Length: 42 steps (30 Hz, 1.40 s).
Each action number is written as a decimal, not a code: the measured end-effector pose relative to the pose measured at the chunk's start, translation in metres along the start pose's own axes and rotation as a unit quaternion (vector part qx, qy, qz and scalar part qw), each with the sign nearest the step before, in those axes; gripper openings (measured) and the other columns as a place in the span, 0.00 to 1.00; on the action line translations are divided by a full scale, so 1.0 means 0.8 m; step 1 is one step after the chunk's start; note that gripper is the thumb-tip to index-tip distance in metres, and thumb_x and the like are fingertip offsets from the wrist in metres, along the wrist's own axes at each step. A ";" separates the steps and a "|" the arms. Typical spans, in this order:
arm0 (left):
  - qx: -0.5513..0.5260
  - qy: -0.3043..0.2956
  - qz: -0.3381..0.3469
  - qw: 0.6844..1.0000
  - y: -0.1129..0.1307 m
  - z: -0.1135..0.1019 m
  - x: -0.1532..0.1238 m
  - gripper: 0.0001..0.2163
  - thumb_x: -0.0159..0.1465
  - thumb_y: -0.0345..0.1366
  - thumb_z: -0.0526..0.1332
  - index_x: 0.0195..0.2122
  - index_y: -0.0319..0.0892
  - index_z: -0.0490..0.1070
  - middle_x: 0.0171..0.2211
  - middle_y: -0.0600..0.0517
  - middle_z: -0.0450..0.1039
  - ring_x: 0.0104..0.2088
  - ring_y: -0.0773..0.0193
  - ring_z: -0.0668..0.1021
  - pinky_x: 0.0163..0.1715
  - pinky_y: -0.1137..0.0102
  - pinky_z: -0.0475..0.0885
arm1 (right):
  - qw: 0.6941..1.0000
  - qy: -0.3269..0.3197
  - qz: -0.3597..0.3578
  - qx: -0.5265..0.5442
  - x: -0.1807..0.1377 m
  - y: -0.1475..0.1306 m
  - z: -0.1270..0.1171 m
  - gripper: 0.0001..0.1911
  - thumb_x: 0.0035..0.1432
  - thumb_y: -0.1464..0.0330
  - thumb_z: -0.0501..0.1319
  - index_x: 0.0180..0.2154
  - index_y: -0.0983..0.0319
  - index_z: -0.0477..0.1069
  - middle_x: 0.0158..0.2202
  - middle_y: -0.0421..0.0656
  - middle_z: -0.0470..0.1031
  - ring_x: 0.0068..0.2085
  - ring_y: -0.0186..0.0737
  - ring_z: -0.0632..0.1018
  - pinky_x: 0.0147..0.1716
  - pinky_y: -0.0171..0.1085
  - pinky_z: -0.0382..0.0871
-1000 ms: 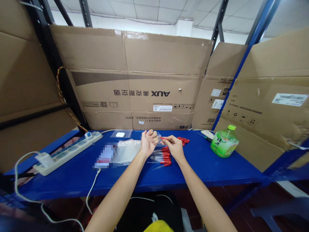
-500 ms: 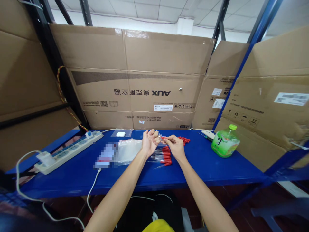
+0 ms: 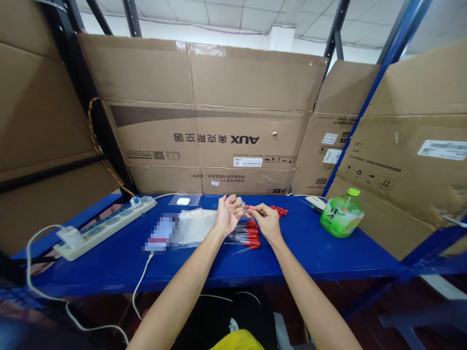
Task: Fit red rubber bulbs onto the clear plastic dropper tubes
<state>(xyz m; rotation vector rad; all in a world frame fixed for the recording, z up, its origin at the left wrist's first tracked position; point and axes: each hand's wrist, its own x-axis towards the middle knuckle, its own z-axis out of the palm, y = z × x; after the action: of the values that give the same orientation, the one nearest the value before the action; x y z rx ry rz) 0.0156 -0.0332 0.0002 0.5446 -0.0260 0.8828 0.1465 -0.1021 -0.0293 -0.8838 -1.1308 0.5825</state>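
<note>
Cardboard boxes (image 3: 204, 116) wall in a blue shelf (image 3: 310, 253). On it stand a green bottle (image 3: 341, 215) and a power strip (image 3: 104, 226). Above a row of red-capped tubes (image 3: 245, 235), the left hand (image 3: 226, 215) curls around a small clear tube (image 3: 242, 206), while the right hand (image 3: 267, 219) pinches its red cap (image 3: 248, 207).

Blue shelf top (image 3: 292, 253). Clear droppers w/ red bulbs (image 3: 248, 233) in a row, loose red caps (image 3: 279, 210) nearby. Green bottle (image 3: 341, 214) w/ lime-green cap, white label print. White power strip (image 3: 105, 226) w/ blue sockets. Brown cardboard box (image 3: 204, 116), black print, grey stripe. White earbud case (image 3: 183, 201).
</note>
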 end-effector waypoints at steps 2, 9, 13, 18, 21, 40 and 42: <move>0.002 -0.002 -0.004 1.000 0.000 0.000 0.000 0.15 0.69 0.41 0.49 0.26 0.44 0.48 0.21 0.58 0.47 0.17 0.71 0.52 0.17 0.75 0.51 | 1.000 -0.004 -0.004 -0.004 -0.001 -0.001 0.001 0.13 0.52 0.58 0.72 0.32 0.60 0.78 0.32 0.43 0.83 0.34 0.45 0.84 0.40 0.44 0.82; 0.010 0.005 0.003 1.000 0.005 -0.004 0.000 0.16 0.71 0.44 0.49 0.28 0.43 0.52 0.22 0.58 0.51 0.16 0.73 0.51 0.15 0.76 0.48 | 0.999 -0.006 -0.034 -0.037 0.002 0.003 0.003 0.11 0.55 0.59 0.70 0.36 0.59 0.79 0.31 0.42 0.82 0.32 0.44 0.84 0.37 0.42 0.81; 0.010 0.024 -0.004 1.000 0.006 -0.006 0.000 0.15 0.71 0.47 0.49 0.32 0.42 0.58 0.26 0.55 0.58 0.16 0.74 0.54 0.14 0.77 0.47 | 0.992 -0.003 -0.068 -0.102 0.004 0.006 -0.004 0.11 0.58 0.60 0.67 0.40 0.58 0.79 0.34 0.43 0.82 0.33 0.44 0.83 0.37 0.41 0.79; -0.012 0.033 -0.006 0.999 0.011 -0.009 0.001 0.16 0.71 0.44 0.49 0.28 0.43 0.53 0.24 0.57 0.54 0.15 0.73 0.54 0.14 0.77 0.47 | 0.992 -0.027 -0.052 -0.111 0.005 0.006 -0.007 0.13 0.56 0.59 0.69 0.41 0.58 0.79 0.35 0.43 0.82 0.35 0.44 0.83 0.38 0.41 0.79; -0.016 0.028 -0.005 0.999 0.013 -0.009 0.000 0.16 0.71 0.43 0.50 0.27 0.43 0.50 0.22 0.58 0.49 0.15 0.73 0.52 0.14 0.77 0.45 | 0.998 -0.030 -0.011 -0.052 0.006 0.003 -0.003 0.15 0.55 0.57 0.70 0.40 0.58 0.78 0.32 0.43 0.82 0.33 0.44 0.83 0.36 0.41 0.79; 0.001 0.026 0.001 1.000 0.004 0.003 -0.004 0.17 0.68 0.42 0.54 0.27 0.44 0.47 0.21 0.60 0.44 0.16 0.72 0.49 0.15 0.76 0.49 | 0.999 0.005 0.007 -0.039 0.002 -0.001 -0.002 0.15 0.51 0.56 0.72 0.32 0.60 0.78 0.31 0.43 0.83 0.30 0.43 0.83 0.35 0.41 0.79; 0.002 0.020 0.000 1.000 0.003 0.002 -0.004 0.17 0.68 0.42 0.53 0.27 0.44 0.47 0.21 0.60 0.44 0.16 0.72 0.49 0.15 0.76 0.49 | 0.999 0.003 0.003 -0.037 0.001 -0.001 -0.002 0.14 0.51 0.57 0.72 0.32 0.60 0.78 0.30 0.43 0.83 0.30 0.43 0.83 0.34 0.41 0.79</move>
<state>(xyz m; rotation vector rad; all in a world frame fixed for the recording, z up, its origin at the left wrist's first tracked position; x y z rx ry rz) 0.0124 -0.0350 0.0018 0.5308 0.0121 0.8933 0.1482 -0.1022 -0.0283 -0.9520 -1.1511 0.5460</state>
